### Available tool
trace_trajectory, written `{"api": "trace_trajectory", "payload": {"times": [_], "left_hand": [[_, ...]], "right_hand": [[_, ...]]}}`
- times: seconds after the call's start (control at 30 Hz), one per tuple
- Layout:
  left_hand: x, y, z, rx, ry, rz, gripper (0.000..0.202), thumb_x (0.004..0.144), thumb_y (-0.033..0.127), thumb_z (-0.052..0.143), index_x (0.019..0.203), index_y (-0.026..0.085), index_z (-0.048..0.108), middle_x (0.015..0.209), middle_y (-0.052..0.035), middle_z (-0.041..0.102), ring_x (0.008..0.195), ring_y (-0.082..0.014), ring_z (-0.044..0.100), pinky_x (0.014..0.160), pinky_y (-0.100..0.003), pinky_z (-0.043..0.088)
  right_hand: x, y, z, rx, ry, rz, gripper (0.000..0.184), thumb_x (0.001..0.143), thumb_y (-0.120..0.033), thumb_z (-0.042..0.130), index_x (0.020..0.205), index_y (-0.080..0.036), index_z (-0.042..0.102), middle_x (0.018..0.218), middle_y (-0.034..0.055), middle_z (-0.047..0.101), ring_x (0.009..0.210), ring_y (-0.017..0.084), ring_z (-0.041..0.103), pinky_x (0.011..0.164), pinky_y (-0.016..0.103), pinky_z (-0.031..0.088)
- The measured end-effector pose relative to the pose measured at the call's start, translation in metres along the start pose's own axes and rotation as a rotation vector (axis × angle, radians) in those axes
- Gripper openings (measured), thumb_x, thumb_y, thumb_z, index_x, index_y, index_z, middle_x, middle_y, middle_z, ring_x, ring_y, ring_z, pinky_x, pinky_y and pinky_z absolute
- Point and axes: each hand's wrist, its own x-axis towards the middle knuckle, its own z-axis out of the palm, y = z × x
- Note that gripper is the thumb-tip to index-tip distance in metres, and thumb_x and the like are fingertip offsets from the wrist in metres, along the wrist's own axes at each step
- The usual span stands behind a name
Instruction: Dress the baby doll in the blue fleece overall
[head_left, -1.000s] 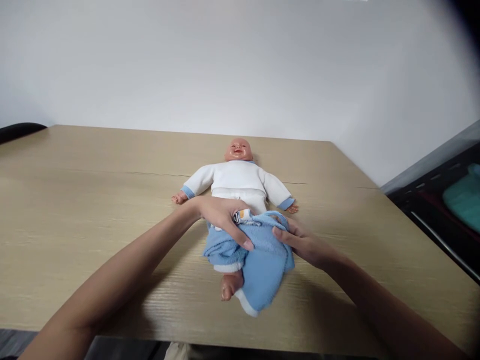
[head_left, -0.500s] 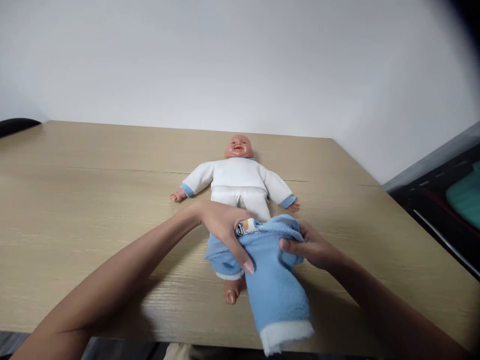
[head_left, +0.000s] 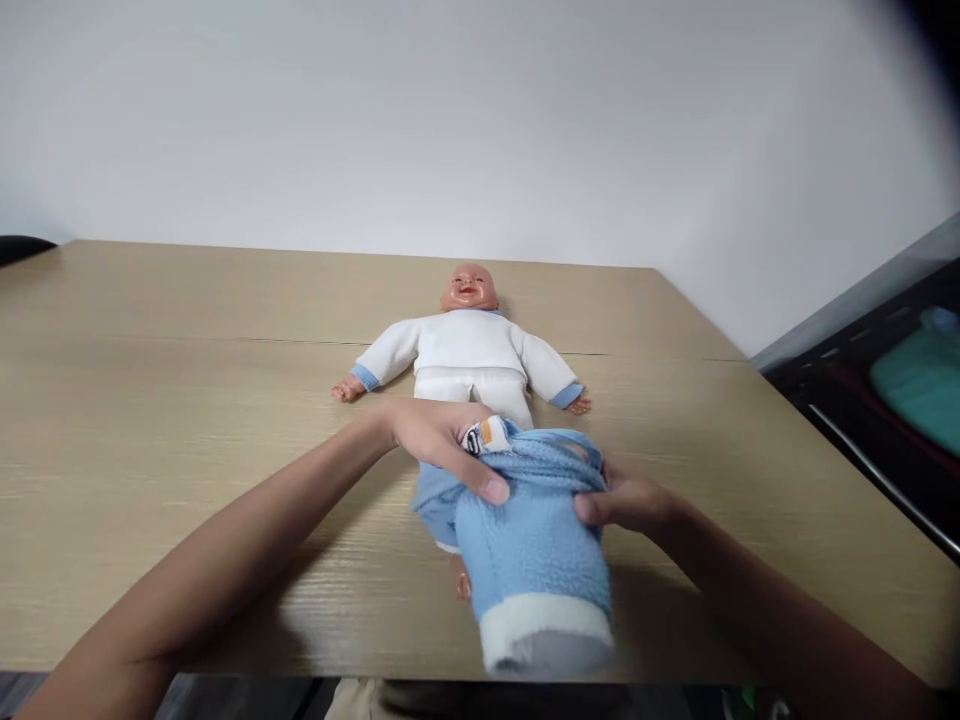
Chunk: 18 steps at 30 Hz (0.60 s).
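A baby doll (head_left: 470,345) lies on its back, head away from me, dressed in a white top with blue cuffs over a white lower body. Light blue fleece pants (head_left: 536,550) with white hems are bunched around its legs. One foot (head_left: 461,578) pokes out below the left hem; the other is hidden inside the right pant leg, whose open end faces me. My left hand (head_left: 450,445) grips the waistband beside a printed label (head_left: 487,436), thumb on the outside. My right hand (head_left: 622,497) pinches the pants' right side, its fingers mostly hidden by the cloth.
The wooden table (head_left: 187,400) spreads out under the doll, with its front edge close to my body. A pale wall (head_left: 375,120) rises behind it. To the right stands a dark object holding teal material (head_left: 919,385). A dark rounded shape (head_left: 22,248) shows at the far left.
The right pant leg has lifted and swung left, and its hem now opens toward me. My left thumb has moved up the cloth, and less of the bare foot shows.
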Motion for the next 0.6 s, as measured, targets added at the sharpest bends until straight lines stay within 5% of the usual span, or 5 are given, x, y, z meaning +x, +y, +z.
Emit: {"api": "trace_trajectory", "payload": {"times": [0.07, 0.17, 0.43, 0.53, 0.6], "left_hand": [[0.002, -0.005, 0.0, -0.086, -0.056, -0.023, 0.03, 0.073, 0.033, 0.097, 0.091, 0.019, 0.079, 0.086, -0.0023, 0.08, 0.079, -0.0207, 0.073, 0.075, -0.028, 0.067], [0.003, -0.012, -0.002, -0.111, -0.009, -0.071, 0.046, 0.061, 0.034, 0.104, 0.096, 0.017, 0.079, 0.101, -0.0083, 0.084, 0.096, -0.0296, 0.078, 0.089, -0.038, 0.069], [0.003, -0.029, -0.01, -0.027, 0.045, 0.12, 0.049, 0.092, 0.054, 0.083, 0.118, 0.013, 0.079, 0.108, -0.0117, 0.085, 0.11, -0.029, 0.079, 0.113, -0.044, 0.059], [0.003, -0.03, -0.008, -0.027, 0.048, 0.114, 0.041, 0.097, 0.048, 0.078, 0.116, 0.012, 0.08, 0.109, -0.0105, 0.085, 0.11, -0.0266, 0.079, 0.11, -0.039, 0.06], [0.002, -0.03, -0.007, -0.041, 0.04, 0.1, 0.035, 0.097, 0.045, 0.079, 0.111, 0.012, 0.081, 0.105, -0.0085, 0.084, 0.106, -0.0243, 0.079, 0.104, -0.035, 0.062]], "right_hand": [[0.002, 0.012, 0.0, 0.117, 0.096, 0.014, 0.073, 0.071, -0.075, 0.091, 0.122, -0.026, 0.075, 0.107, 0.0065, 0.078, 0.101, 0.027, 0.076, 0.092, 0.04, 0.062], [0.003, 0.024, 0.0, 0.21, 0.167, 0.067, 0.072, 0.074, -0.076, 0.089, 0.122, -0.025, 0.075, 0.11, 0.0084, 0.079, 0.103, 0.027, 0.077, 0.093, 0.04, 0.062], [0.0, 0.004, -0.001, 0.029, -0.128, 0.001, 0.068, 0.082, -0.073, 0.085, 0.12, -0.018, 0.075, 0.104, 0.0067, 0.077, 0.095, 0.022, 0.073, 0.085, 0.032, 0.061], [0.002, 0.001, -0.002, 0.028, -0.246, 0.009, 0.067, 0.073, -0.072, 0.092, 0.108, -0.017, 0.075, 0.095, 0.005, 0.074, 0.086, 0.021, 0.071, 0.079, 0.031, 0.06], [0.002, 0.006, -0.002, 0.026, -0.191, 0.0, 0.065, 0.076, -0.072, 0.09, 0.11, -0.018, 0.075, 0.092, 0.0049, 0.074, 0.081, 0.021, 0.07, 0.075, 0.031, 0.06]]}}
